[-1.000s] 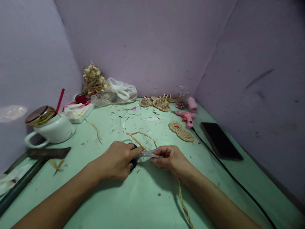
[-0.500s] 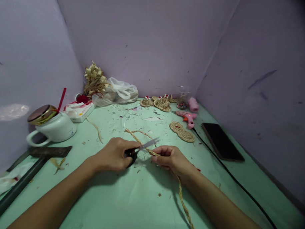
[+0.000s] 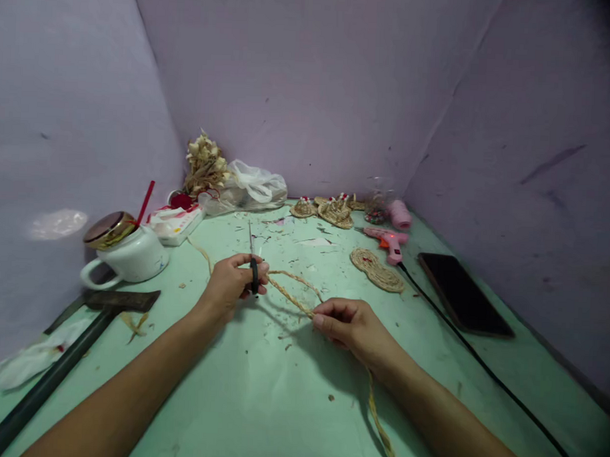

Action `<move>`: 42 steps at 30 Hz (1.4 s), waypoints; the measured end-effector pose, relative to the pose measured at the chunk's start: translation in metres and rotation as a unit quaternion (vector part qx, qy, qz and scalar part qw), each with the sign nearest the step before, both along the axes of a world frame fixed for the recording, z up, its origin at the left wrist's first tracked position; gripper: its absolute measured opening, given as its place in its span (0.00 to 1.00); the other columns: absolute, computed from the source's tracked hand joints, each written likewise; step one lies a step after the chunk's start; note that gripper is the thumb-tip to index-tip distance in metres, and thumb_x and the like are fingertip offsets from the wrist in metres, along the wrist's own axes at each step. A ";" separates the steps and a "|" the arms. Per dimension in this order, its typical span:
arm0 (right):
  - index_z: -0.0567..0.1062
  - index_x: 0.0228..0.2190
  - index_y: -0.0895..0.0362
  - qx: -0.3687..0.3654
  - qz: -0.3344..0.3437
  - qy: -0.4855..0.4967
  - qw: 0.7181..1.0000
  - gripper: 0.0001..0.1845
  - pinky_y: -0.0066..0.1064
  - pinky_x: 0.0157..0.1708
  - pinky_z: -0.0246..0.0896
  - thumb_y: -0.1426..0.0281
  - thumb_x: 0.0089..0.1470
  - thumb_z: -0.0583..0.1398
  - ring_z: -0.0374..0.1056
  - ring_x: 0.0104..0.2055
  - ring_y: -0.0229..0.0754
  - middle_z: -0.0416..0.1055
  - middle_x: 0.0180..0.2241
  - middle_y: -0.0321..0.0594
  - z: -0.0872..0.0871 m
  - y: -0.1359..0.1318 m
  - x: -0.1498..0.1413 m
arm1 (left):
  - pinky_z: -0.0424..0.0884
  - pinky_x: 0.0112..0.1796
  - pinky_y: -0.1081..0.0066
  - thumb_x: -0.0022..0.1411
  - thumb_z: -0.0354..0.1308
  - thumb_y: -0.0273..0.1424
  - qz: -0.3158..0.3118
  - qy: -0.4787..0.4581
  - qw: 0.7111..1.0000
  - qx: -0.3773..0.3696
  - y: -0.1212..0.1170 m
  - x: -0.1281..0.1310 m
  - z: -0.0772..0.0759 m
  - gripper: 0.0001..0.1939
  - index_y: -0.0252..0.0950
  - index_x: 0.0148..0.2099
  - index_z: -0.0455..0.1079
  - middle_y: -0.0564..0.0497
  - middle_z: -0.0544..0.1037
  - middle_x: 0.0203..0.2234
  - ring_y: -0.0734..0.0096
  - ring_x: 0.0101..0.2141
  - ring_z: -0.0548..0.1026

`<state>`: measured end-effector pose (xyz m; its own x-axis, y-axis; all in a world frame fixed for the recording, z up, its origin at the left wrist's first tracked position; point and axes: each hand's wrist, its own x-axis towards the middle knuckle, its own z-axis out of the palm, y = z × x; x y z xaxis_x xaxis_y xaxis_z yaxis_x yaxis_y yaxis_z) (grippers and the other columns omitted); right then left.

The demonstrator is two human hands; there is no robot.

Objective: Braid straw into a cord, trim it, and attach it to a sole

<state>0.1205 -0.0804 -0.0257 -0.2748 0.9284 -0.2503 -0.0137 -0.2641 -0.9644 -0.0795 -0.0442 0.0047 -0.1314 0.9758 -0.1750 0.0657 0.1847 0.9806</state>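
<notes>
My left hand (image 3: 236, 279) is closed around a pair of scissors (image 3: 254, 273), their black handle in the fingers and the blades pointing up and away. Its fingertips also pinch one end of a braided straw cord (image 3: 292, 299). From there the cord runs to my right hand (image 3: 349, 327), whose thumb and fingers are pressed together on it. Past the right wrist, the cord trails down toward the near edge. A second thin length of braid loops between the hands. Right of centre lies a flat coiled straw piece (image 3: 377, 270), shaped like a figure eight.
A pink glue gun (image 3: 389, 241), its black cable (image 3: 471, 354) and a phone (image 3: 465, 294) lie at right. Farther back are straw hat-like pieces (image 3: 335, 211), pink thread (image 3: 399, 215) and a plastic bag (image 3: 254, 187). A hammer (image 3: 70, 353) and white mug (image 3: 138, 256) stand left.
The scissors have turned from lying across the cord to pointing away, and the left hand has shifted to pinch the cord's end. The whole view has moved slightly to the left.
</notes>
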 end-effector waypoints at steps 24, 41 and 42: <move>0.70 0.18 0.61 0.001 0.044 0.038 0.998 0.12 0.28 0.24 0.55 0.65 0.35 0.64 0.60 0.23 0.33 0.67 0.21 0.37 -0.006 -0.002 -0.001 | 0.59 0.14 0.84 0.44 0.49 0.15 0.163 -0.358 0.920 0.008 0.033 -0.043 0.004 0.12 0.33 0.31 0.63 0.54 0.69 0.18 0.76 0.19 0.71; 0.71 0.22 0.62 -0.096 -0.062 0.169 0.979 0.05 0.18 0.15 0.58 0.72 0.41 0.61 0.57 0.17 0.26 0.69 0.24 0.37 0.003 0.003 0.005 | 0.60 0.22 0.75 0.45 0.56 0.36 0.123 0.305 0.938 0.106 0.041 -0.052 -0.011 0.15 0.36 0.37 0.66 0.51 0.72 0.22 0.69 0.24 0.71; 0.71 0.22 0.62 -0.102 -0.088 0.177 0.975 0.04 0.18 0.16 0.58 0.73 0.41 0.61 0.57 0.17 0.26 0.68 0.25 0.37 0.003 0.004 0.006 | 0.60 0.23 0.74 0.44 0.56 0.35 0.067 0.378 0.917 0.109 0.039 -0.055 -0.008 0.12 0.37 0.33 0.67 0.52 0.72 0.21 0.69 0.25 0.70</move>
<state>0.1266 -0.0765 -0.0229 -0.2187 0.9101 -0.3520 -0.3990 -0.4126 -0.8189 -0.1343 -0.0052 -0.0034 -0.2554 0.9432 0.2123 0.7333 0.0459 0.6783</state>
